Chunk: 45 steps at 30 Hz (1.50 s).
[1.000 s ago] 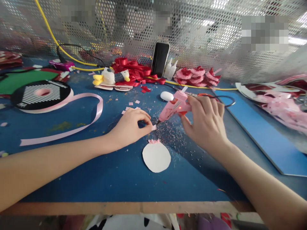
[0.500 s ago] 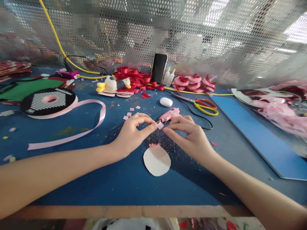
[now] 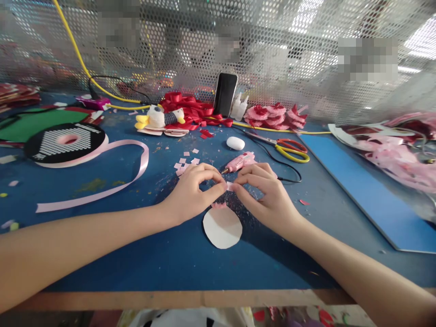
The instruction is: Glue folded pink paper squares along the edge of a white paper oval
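Head view is showing a white disc (image 3: 222,228) lying flat on the blue bench (image 3: 136,259), with a small pink frill (image 3: 219,205) sitting along its far edge. Just beyond the disc, the left hand (image 3: 192,193) and the right hand (image 3: 267,193) are meeting over one pink scrap (image 3: 229,186). The left fingers are closing on one end of it and the right fingers are pinching the other end, so the scrap is hanging between them, off the disc.

It looks like the step in hand is bending or shaping this little piece; whether it is already folded is too small to tell. Farther past the disc, the glue gun (image 3: 240,162) is lying with its tip pointing left, close to the fingers. The right hand is hiding part of it, so I cannot tell if they are touching.

Beyond the disc and to its left, loose pink squares (image 3: 195,161) are lying in a little heap, partly behind the left hand. Scissors (image 3: 272,141) are resting far beyond the disc, to its right.

The next move seems to be calling for a soft, steady pinch, with the fingers staying away from that tip, which may be hot.
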Motion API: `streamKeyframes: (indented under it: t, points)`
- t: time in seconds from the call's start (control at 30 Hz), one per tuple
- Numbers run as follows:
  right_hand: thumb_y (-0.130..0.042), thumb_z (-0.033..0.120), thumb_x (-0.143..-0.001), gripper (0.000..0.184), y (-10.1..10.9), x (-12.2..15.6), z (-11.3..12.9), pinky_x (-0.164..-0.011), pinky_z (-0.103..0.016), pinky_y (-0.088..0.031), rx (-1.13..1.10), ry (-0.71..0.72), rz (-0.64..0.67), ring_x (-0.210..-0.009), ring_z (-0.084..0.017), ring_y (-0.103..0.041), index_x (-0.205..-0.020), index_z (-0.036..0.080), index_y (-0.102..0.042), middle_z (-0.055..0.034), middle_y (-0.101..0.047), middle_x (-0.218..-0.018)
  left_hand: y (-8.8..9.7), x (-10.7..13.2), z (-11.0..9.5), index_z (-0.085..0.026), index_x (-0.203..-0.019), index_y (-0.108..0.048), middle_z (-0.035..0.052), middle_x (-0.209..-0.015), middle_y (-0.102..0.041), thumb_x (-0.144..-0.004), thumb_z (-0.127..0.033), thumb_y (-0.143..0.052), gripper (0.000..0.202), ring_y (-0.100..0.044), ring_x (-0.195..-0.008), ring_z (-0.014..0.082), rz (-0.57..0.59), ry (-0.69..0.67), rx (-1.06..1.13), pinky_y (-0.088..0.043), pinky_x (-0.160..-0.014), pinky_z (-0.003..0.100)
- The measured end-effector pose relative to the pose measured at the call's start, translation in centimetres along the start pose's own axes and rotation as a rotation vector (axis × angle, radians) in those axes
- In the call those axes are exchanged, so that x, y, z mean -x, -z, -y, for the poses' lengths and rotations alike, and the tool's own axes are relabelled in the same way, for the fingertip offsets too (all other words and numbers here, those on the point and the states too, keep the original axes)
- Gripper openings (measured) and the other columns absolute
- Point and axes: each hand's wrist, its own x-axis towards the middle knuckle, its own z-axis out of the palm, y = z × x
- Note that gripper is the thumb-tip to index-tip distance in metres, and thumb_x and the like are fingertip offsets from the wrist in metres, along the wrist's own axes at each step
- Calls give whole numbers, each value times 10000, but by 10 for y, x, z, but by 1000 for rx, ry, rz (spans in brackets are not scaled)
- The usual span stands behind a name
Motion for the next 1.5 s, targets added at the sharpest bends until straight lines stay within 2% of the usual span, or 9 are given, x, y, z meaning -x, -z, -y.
streamKeyframes:
  t: [0.17, 0.3, 0.4, 0.53, 1.07, 1.23, 1.4, 1.5]
  points:
    - [-635, 210, -921, 115, 0, 0, 0, -893, -433, -444, 3, 51, -20, -906, -211, -568, -811, 215, -670, -40, -690, -843, -1, -1, 0, -226, -780, -716, 14, -1009, -690, -865, -337, -720, 140, -602, -1068, 218, -26, -25, -4, -384, -1052, 436]
    - [-612, 163, -914, 129, 1, 0, -2, -882, -442, -463, 19, 65, -9, -945, -224, -569, -867, 218, -720, -54, -698, -902, 0, -3, 0, -228, -752, -730, 21, -1034, -688, -844, -328, -743, 137, -608, -1058, 220, -41, 13, 28, -387, -1051, 436]
    - [-661, 161, -877, 124, 0, 0, -5, -861, -468, -472, 94, 121, -61, -963, -250, -557, -904, 224, -765, -68, -695, -907, 0, -3, 2, -229, -741, -730, 25, -1053, -681, -838, -326, -746, 137, -603, -1076, 223, -44, 30, 48, -390, -1050, 435]
    - [-732, 228, -866, 59, 0, 0, -6, -826, -466, -476, 141, 179, -117, -939, -255, -566, -861, 238, -790, -65, -693, -835, 0, -3, 3, -228, -731, -717, 26, -1066, -671, -837, -314, -739, 138, -593, -1091, 223, -42, 25, 45, -384, -1054, 436]
    - [-751, 219, -859, 54, 1, 1, -4, -811, -462, -474, 178, 210, -155, -903, -242, -578, -828, 237, -791, -55, -708, -806, 0, -3, 4, -232, -750, -720, 30, -1079, -676, -850, -299, -710, 121, -594, -1104, 225, -23, 21, 73, -388, -1060, 442]
    - [-745, 178, -855, 76, 6, 1, -3, -815, -454, -483, 71, 179, -177, -886, -223, -606, -848, 249, -773, -41, -691, -823, 3, 3, -1, -242, -893, -750, 40, -1097, -693, -843, -183, -681, 104, -603, -1116, 224, -47, -62, 71, -402, -1055, 442]
    - [-726, 185, -864, 118, 10, 0, 0, -814, -451, -498, -48, 121, -181, -844, -208, -605, -843, 295, -764, -22, -666, -790, 4, 5, -2, -262, -878, -774, 28, -1037, -717, -856, -305, -747, 55, -633, -1030, 215, -88, -137, 62, -423, -1028, 445]
    - [-726, 186, -860, 117, 9, 0, 1, -819, -451, -506, -79, 117, -170, -857, -210, -612, -816, 290, -757, -23, -665, -786, 4, 4, -1, -274, -859, -782, 18, -1017, -722, -843, -318, -773, 47, -639, -1008, 208, -103, -149, 68, -438, -1007, 429]
